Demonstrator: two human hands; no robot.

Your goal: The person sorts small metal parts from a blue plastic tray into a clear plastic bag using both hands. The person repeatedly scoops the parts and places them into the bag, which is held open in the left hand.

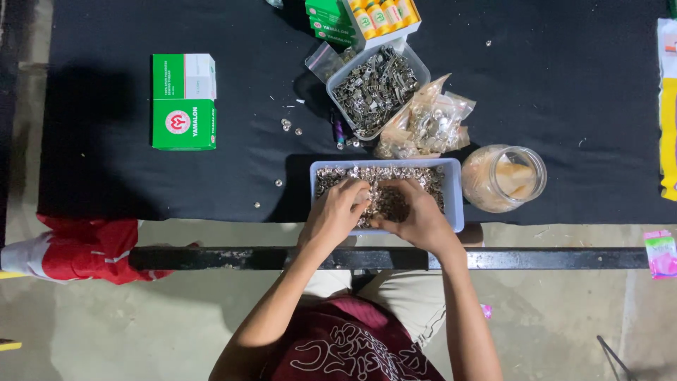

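Two hands, left (337, 212) and right (416, 217), pinch small silver metal pieces in one shallow pale plastic tray (455, 185) on one black table (564, 85).

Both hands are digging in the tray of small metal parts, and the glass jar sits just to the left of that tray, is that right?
Not quite. In the head view the glass jar sits just to the right of the tray, not the left. The rest holds: the left hand and right hand are both in the tray of small metal parts.

Jar (506, 178) just beside tray (455, 190)
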